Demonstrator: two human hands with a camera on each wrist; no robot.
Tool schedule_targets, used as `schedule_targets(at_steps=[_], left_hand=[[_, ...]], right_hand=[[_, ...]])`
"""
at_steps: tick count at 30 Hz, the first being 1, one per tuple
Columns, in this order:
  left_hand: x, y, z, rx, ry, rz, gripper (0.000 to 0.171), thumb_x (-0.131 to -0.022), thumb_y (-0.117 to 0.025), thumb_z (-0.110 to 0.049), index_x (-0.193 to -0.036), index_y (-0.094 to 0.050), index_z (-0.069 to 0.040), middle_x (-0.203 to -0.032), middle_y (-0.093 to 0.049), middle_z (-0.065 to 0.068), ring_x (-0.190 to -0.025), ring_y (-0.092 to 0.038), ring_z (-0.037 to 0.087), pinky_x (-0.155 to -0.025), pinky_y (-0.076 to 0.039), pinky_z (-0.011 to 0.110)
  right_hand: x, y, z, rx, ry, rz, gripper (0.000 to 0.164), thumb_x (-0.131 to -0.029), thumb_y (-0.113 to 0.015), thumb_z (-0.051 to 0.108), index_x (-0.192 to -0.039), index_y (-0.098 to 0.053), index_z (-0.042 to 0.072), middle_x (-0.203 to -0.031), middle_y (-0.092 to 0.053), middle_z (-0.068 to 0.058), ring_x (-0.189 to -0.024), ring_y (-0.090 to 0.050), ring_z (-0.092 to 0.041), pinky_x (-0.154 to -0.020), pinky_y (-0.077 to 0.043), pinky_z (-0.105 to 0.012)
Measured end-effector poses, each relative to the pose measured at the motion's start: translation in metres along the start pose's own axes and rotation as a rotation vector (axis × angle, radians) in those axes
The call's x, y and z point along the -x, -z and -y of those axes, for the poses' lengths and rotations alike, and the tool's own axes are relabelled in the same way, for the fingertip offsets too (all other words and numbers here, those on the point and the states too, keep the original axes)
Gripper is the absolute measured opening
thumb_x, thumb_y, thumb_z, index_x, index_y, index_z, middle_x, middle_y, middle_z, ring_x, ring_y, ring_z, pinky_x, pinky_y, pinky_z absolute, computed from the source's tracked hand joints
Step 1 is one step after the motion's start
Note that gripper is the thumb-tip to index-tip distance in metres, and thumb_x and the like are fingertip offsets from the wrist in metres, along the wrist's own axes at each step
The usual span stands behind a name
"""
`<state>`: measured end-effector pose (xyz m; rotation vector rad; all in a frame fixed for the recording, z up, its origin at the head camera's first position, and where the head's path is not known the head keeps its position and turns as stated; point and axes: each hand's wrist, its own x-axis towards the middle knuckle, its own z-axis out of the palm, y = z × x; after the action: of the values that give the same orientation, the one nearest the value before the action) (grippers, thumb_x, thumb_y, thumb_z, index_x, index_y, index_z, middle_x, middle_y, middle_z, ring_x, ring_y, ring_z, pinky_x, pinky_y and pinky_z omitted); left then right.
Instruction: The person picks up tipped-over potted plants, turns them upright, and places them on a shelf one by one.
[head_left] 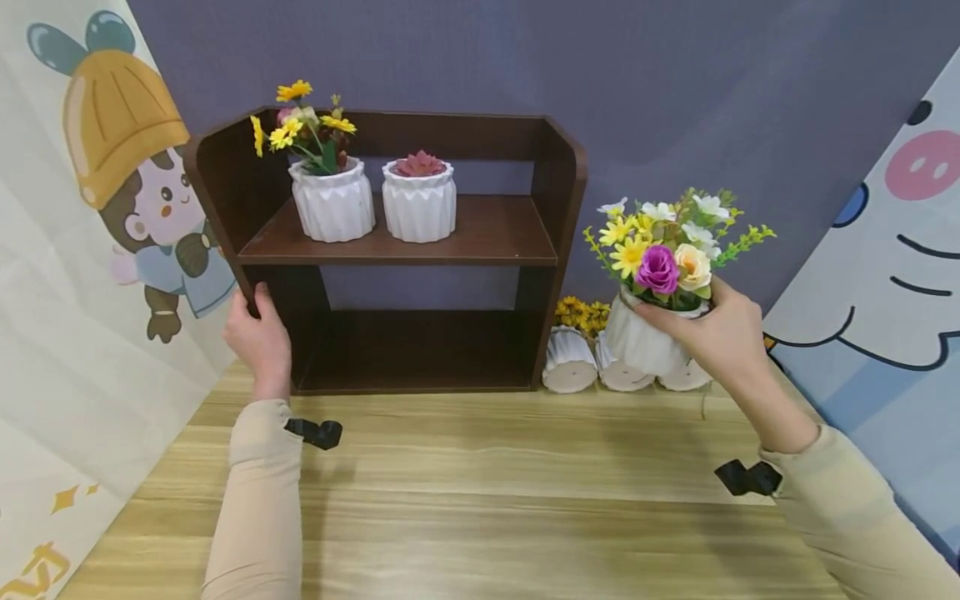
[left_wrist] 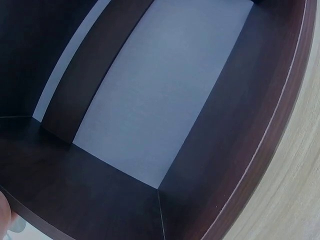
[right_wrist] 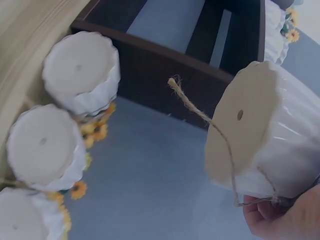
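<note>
My left hand grips the left side panel of a dark brown two-tier shelf, its thumb on the front edge. Only a sliver of that hand shows in the left wrist view. To the right of the shelf, my right hand holds a white ribbed flowerpot near its rim, raised and tilted. Yellow, white, purple and cream artificial flowers fill it. A piece of twine hangs from the pot across its base in the right wrist view.
On the upper shelf stand a pot with yellow flowers and a pot with a red succulent. Three white pots lie on their sides right of the shelf, bases facing forward. A wood-grain table stretches in front.
</note>
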<state>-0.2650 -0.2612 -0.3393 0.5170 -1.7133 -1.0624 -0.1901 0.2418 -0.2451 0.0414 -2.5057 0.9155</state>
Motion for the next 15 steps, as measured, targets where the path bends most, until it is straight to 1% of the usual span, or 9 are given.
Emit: schedule_targets(at_steps=[2,5,9,13,15], left_hand=[[0.000,0.000,0.000,-0.001,0.002,0.004,0.042,-0.092,-0.046,-0.040,-0.099,-0.062,-0.003,-0.096,-0.065,0.017,-0.085,-0.054,0.035,-0.076,-0.036,0.043],[0.000,0.000,0.001,-0.002,-0.004,0.009,0.042,-0.092,-0.046,-0.040,-0.098,-0.062,-0.002,-0.096,-0.065,0.018,-0.084,-0.053,0.035,-0.075,-0.036,0.043],[-0.001,0.000,0.002,-0.003,-0.012,0.007,0.042,-0.092,-0.046,-0.040,-0.097,-0.062,-0.001,-0.094,-0.064,0.019,-0.082,-0.052,0.035,-0.073,-0.035,0.042],[-0.001,0.000,0.002,-0.003,-0.008,0.003,0.040,-0.092,-0.047,-0.038,-0.096,-0.062,-0.001,-0.093,-0.064,0.018,-0.082,-0.053,0.034,-0.073,-0.035,0.042],[-0.001,0.001,0.002,-0.001,-0.008,0.003,0.040,-0.092,-0.047,-0.038,-0.096,-0.062,-0.001,-0.093,-0.064,0.019,-0.082,-0.053,0.035,-0.073,-0.035,0.042]], right_hand=[[-0.001,-0.002,0.007,-0.005,0.008,0.006,0.068,-0.067,-0.072,0.054,-0.117,-0.055,0.011,-0.105,-0.062,-0.018,-0.086,-0.057,-0.028,-0.065,-0.041,-0.038],[-0.002,-0.005,0.016,-0.028,0.027,0.013,0.069,-0.066,-0.072,0.054,-0.116,-0.056,0.010,-0.105,-0.063,-0.018,-0.088,-0.057,-0.029,-0.070,-0.042,-0.042],[-0.006,-0.010,0.027,-0.053,0.045,0.015,0.070,-0.066,-0.072,0.055,-0.117,-0.056,0.010,-0.108,-0.062,-0.017,-0.092,-0.057,-0.029,-0.074,-0.042,-0.045],[-0.010,-0.015,0.037,-0.081,0.059,0.012,0.069,-0.065,-0.072,0.055,-0.116,-0.057,0.011,-0.105,-0.063,-0.016,-0.088,-0.057,-0.026,-0.073,-0.042,-0.042],[-0.013,-0.016,0.043,-0.094,0.070,0.009,0.068,-0.065,-0.072,0.055,-0.114,-0.057,0.011,-0.102,-0.064,-0.016,-0.085,-0.057,-0.026,-0.070,-0.042,-0.040]])
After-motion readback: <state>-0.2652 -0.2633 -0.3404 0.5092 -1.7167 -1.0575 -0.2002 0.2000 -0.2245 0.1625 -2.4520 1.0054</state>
